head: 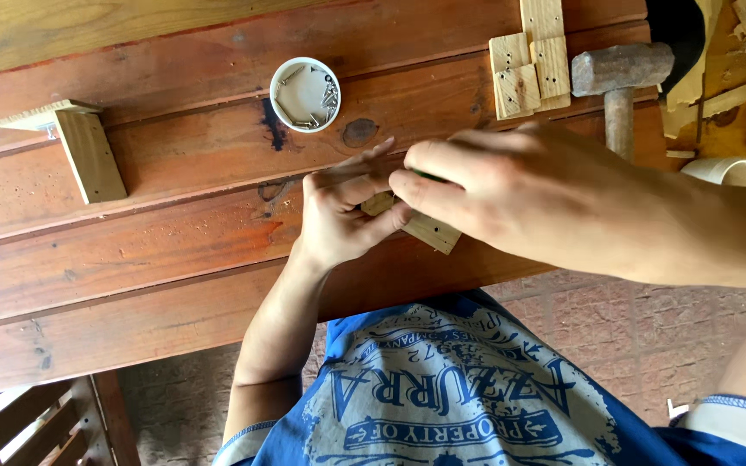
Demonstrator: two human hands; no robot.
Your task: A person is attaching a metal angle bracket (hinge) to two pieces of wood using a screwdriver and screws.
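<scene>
While both hands meet near the tabletop's near edge, the left hand (338, 216) pinches a small wood block (429, 229); the right hand (511, 194) clenches something green over it, likely needing steady alignment.

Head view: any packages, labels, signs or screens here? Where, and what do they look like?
No packages, signs or screens.
Shirt print: bottom centre, on the person's blue shirt; pale lettering and a banner shape, seen upside down.
White round tub: upper centre on the wooden table; unlabelled, holds small metal nails.
</scene>
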